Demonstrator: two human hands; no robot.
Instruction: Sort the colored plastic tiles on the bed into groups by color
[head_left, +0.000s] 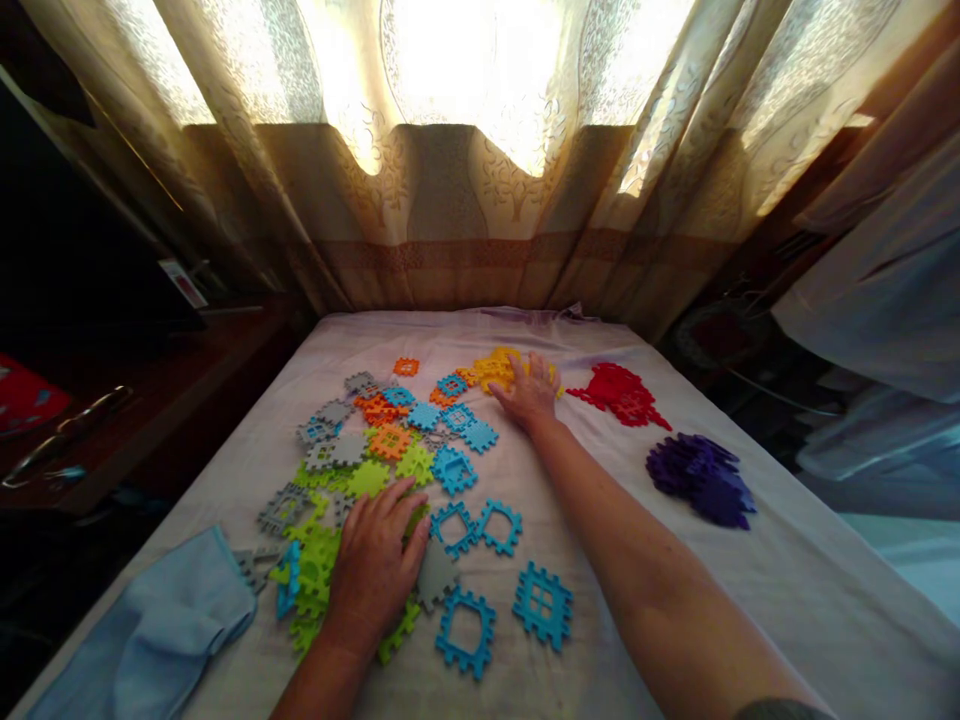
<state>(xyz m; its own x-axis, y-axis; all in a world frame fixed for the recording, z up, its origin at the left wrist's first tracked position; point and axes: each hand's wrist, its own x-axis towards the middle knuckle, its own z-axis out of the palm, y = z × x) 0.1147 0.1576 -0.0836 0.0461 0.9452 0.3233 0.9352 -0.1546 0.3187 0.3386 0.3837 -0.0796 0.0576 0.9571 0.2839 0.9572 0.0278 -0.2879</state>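
Note:
Flat plastic puzzle tiles with toothed edges lie scattered on a white sheet. My left hand rests palm down, fingers spread, on a heap of green tiles near the front. My right hand reaches far forward and lies on a pile of yellow tiles, fingers curled over them. Blue tiles lie between my arms, some framed and hollow. Orange tiles and grey tiles are mixed in the middle left.
A sorted red pile and a purple pile sit to the right. A light blue cloth lies at the front left. A dark wooden surface borders the left side. Curtains hang behind.

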